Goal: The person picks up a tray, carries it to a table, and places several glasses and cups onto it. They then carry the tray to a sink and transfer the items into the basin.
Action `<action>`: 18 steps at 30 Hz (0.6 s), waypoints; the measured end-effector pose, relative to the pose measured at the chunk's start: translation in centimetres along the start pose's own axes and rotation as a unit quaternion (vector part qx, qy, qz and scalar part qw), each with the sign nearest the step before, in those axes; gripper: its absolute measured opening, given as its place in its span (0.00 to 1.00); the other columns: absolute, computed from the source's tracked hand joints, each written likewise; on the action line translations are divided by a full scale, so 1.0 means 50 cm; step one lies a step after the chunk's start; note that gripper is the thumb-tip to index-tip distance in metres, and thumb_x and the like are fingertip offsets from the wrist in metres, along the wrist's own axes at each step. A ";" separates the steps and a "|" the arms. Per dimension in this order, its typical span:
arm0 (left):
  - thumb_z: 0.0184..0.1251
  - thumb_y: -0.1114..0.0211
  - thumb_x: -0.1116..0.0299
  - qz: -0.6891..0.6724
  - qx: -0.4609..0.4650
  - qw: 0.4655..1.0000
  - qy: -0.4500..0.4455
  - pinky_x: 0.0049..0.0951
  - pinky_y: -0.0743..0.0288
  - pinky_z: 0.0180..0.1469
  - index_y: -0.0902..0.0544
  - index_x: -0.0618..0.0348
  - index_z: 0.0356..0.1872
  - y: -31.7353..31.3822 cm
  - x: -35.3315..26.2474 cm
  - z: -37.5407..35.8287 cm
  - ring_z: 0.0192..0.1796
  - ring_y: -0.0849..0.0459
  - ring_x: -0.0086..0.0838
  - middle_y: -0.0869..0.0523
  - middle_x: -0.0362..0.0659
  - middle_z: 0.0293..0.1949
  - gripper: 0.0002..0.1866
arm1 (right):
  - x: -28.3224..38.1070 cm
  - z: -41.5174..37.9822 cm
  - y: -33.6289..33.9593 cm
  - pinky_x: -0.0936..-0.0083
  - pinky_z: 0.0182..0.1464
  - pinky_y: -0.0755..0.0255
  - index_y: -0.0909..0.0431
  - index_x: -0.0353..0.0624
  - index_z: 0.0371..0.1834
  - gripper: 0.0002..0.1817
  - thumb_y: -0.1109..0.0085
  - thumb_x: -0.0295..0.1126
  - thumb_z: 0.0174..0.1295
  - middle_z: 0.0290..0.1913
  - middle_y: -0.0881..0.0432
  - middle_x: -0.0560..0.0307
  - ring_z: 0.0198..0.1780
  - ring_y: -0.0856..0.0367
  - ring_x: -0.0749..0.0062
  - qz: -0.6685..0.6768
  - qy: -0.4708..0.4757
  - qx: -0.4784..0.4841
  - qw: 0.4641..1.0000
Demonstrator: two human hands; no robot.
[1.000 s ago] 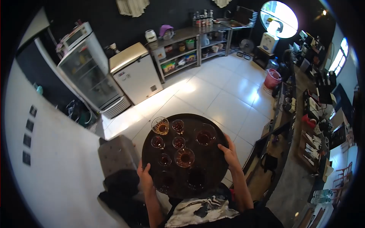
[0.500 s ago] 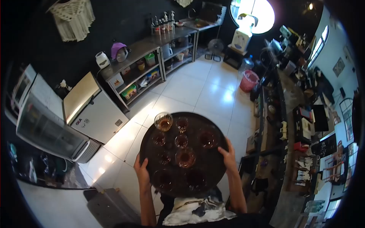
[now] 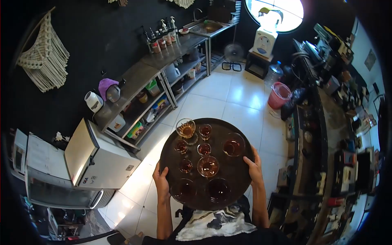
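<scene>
A round dark serving tray (image 3: 222, 183) is held level before my body. My left hand (image 3: 161, 179) grips its left rim, thumb on top and fingers below. On the opposite rim, my right hand (image 3: 255, 168) has the same hold. Several glasses with amber to dark red liquid stand on the tray. A larger amber glass (image 3: 186, 129) is at the far left edge, and a wide glass (image 3: 233, 145) stands near the right side. Close to the middle is another glass (image 3: 208, 166). Two dark glasses, one of them this glass (image 3: 218, 190), sit nearest me.
Steel shelving (image 3: 143, 87) runs along the left wall to a sink (image 3: 208, 27). A small white fridge (image 3: 108, 159) stands at left. Ahead right are a pink bucket (image 3: 279, 96), a water dispenser (image 3: 264, 43) and a fan (image 3: 233, 53). A cluttered counter (image 3: 326, 122) lines the right.
The view has turned and moved forward in the room; the fridge and shelving sit further left. The tray appears slightly further right in view, still held in both hands.
</scene>
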State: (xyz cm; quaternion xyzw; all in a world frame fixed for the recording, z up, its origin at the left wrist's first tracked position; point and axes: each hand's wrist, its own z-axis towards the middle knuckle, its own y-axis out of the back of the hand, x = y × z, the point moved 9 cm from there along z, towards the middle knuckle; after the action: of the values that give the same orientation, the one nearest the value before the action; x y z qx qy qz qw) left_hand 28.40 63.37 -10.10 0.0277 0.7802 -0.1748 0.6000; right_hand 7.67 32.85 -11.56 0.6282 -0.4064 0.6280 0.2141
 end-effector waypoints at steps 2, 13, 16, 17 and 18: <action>0.69 0.48 0.81 0.010 -0.039 0.998 -0.045 0.29 0.26 0.60 0.27 0.70 0.63 -0.040 -0.002 0.100 0.55 0.18 0.32 0.18 0.48 0.56 0.21 | 0.012 0.132 -0.023 0.72 0.67 0.34 0.37 0.34 0.71 0.30 0.49 0.17 0.62 0.65 0.28 0.49 0.65 0.28 0.66 0.020 -0.013 0.028 0.999; 0.69 0.50 0.80 -0.040 -0.044 0.998 -0.030 0.29 0.27 0.60 0.27 0.69 0.63 -0.345 -0.023 0.569 0.56 0.18 0.32 0.18 0.49 0.57 0.22 | 0.085 0.722 -0.092 0.72 0.69 0.38 0.36 0.34 0.70 0.29 0.50 0.17 0.62 0.67 0.29 0.50 0.67 0.30 0.66 -0.008 -0.016 0.060 0.998; 0.69 0.50 0.80 -0.047 -0.032 0.998 -0.024 0.29 0.27 0.60 0.27 0.70 0.63 -0.440 -0.029 0.724 0.56 0.18 0.32 0.18 0.48 0.57 0.22 | 0.089 0.888 -0.107 0.71 0.69 0.38 0.36 0.34 0.70 0.29 0.50 0.18 0.63 0.67 0.29 0.50 0.67 0.30 0.66 -0.021 -0.024 0.050 0.998; 0.69 0.50 0.80 -0.041 -0.034 0.998 -0.029 0.29 0.27 0.60 0.27 0.70 0.63 -0.473 -0.033 0.785 0.55 0.19 0.31 0.18 0.48 0.57 0.21 | 0.090 0.949 -0.116 0.71 0.69 0.38 0.36 0.34 0.70 0.28 0.50 0.19 0.64 0.67 0.29 0.50 0.67 0.30 0.67 -0.025 -0.027 0.045 0.998; 0.69 0.50 0.80 -0.033 -0.039 0.998 -0.028 0.29 0.27 0.59 0.27 0.70 0.63 -0.497 -0.035 0.838 0.55 0.19 0.31 0.18 0.48 0.57 0.21 | 0.086 1.004 -0.124 0.71 0.69 0.38 0.36 0.34 0.70 0.28 0.50 0.19 0.64 0.67 0.29 0.50 0.67 0.30 0.67 -0.030 -0.031 0.042 0.998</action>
State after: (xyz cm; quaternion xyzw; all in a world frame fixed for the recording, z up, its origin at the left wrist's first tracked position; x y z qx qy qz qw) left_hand 61.44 27.54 -11.69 -0.0263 0.7698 -0.1651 0.6161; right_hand 42.85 -3.74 -11.92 0.6679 -0.3670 0.6179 0.1934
